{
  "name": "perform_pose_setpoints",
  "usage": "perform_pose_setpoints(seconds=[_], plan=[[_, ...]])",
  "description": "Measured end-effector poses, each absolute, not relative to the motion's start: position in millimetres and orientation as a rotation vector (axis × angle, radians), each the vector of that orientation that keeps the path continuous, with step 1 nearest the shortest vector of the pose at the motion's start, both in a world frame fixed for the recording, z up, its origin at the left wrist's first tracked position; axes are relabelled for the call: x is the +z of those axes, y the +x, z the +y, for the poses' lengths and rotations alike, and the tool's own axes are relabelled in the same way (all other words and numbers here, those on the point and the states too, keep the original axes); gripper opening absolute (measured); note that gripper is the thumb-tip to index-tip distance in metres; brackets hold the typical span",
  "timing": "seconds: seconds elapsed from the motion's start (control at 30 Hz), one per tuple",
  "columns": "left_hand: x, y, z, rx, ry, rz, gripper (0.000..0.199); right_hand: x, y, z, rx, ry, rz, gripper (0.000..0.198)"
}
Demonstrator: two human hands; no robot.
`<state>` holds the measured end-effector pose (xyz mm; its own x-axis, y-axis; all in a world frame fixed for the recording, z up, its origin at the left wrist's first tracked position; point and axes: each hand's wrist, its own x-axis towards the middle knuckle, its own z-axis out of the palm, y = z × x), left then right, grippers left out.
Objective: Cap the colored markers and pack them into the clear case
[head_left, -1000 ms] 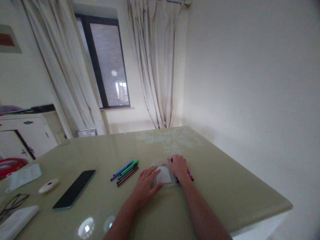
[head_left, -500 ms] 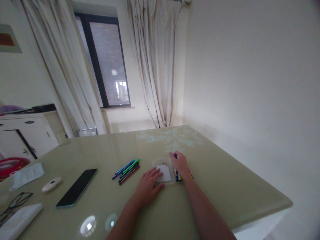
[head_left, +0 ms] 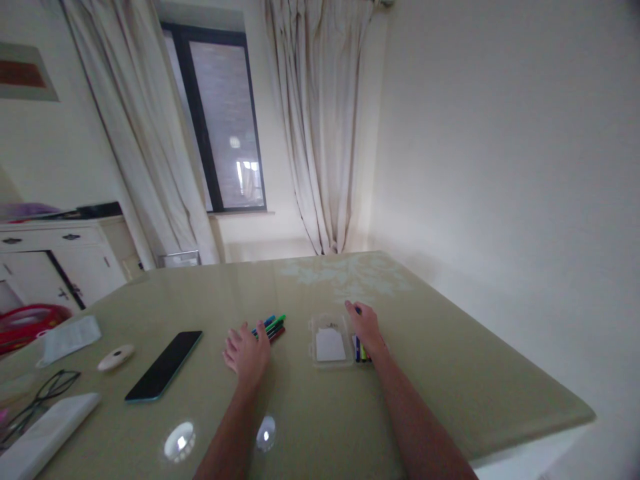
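Note:
A clear plastic case [head_left: 314, 333] lies opened on the table, with a white card [head_left: 331, 345] in its left half. Several felt-tip pens [head_left: 363, 351] lie in the right half, partly covered by my right hand [head_left: 364, 325]. That hand is closed, and a dark pen end shows between its thumb and fingers. To the left, my left hand [head_left: 247, 353] rests over a loose bundle of coloured felt-tip pens [head_left: 277, 327]. Its fingers are spread, and the pens' near ends are hidden beneath them.
A black phone [head_left: 165, 365] lies left of my left hand. Farther left are a white oval object [head_left: 116, 358], a face mask [head_left: 71, 339], glasses [head_left: 47, 393] and a white box-like object [head_left: 50, 433]. The table's right edge runs beside the wall.
My left hand has moved left from the case and card onto the loose felt-tip pens. My right hand stays at the case. The view has shifted slightly.

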<state>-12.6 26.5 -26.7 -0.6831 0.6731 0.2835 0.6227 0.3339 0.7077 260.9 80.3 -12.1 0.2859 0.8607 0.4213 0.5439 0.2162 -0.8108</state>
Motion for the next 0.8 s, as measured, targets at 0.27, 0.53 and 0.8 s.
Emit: perform_pose_setpoints(seconds=[0.27,0.53,0.8], plan=[[-36,-28,45,1.359,1.478,2.262,0.051,-7,269,80,0.398,-1.392,-1.237,0.058],[-20,9,14,1.492,1.978,1.931,0.049,5,245,67,0.494,-1.346,-1.044,0.054],[-17,59,-12,0.776,2.596,1.737,0.048,-6,179,48,0.652,-1.181,-1.36,0.054]])
